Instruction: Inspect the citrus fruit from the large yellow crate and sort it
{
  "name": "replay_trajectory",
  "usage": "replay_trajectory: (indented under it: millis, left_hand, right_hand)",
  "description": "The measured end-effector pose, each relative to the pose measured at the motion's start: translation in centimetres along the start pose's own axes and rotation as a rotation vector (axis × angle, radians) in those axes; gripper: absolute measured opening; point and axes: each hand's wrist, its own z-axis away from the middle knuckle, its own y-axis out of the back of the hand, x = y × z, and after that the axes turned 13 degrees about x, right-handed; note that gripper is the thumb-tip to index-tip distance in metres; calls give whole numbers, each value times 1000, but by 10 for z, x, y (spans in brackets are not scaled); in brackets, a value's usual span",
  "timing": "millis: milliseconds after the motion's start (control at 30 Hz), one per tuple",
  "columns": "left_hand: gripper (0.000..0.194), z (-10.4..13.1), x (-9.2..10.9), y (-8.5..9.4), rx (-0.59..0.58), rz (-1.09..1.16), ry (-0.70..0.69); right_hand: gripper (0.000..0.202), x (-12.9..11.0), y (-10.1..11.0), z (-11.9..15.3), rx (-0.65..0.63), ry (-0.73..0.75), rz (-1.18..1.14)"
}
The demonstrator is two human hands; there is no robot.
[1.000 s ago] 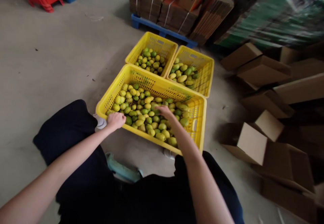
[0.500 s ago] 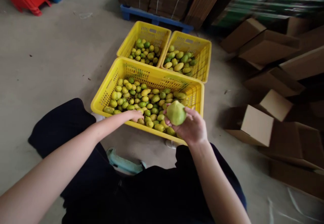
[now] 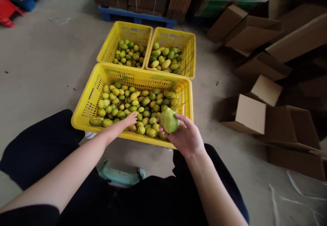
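The right hand (image 3: 187, 135) has its grip closed around a green fruit (image 3: 169, 121), bigger than those near it, with the pointed end upward. This fruit appears above the near edge of the front crate (image 3: 83, 107), toward the right; how high it is, I cannot tell well. The left hand (image 3: 131, 119) is low over the small fruits (image 3: 146, 100) in the same crate, near the middle of its close side. Its grip is partly hidden, so I cannot tell if it is apart or clamped on something.

The step in hand seems to be to pick out and look at single fruits. To do it well, I would support the green fruit from below and press only lightly, because the skin can probably bruise. It is good to turn it slowly, so that every side can be seen. The left hand should search gently between the small fruits, without pushing them hard against the wall. The back left crate (image 3: 105, 45) and the back right crate (image 3: 190, 57) also contain fruits, so each fruit should be laid down there softly, not thrown.
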Motion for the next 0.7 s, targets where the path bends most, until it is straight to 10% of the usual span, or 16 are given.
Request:
replay_trajectory:
  millis: [200, 367, 500, 700]
  left_hand:
    - [19, 14, 8, 49, 11, -8, -52]
    - [34, 47, 20, 151, 200, -8, 53]
    - [67, 95, 49, 217, 585, 129, 77]
    - [67, 140, 69, 196, 754, 816, 124]
  right_hand:
    - [29, 2, 4, -9, -66, 41, 45]
    - [26, 4, -9, -9, -34, 157, -3]
    - [27, 13, -23, -11, -67, 219, 12]
    - [35, 41, -40, -30, -137, 361, 121]
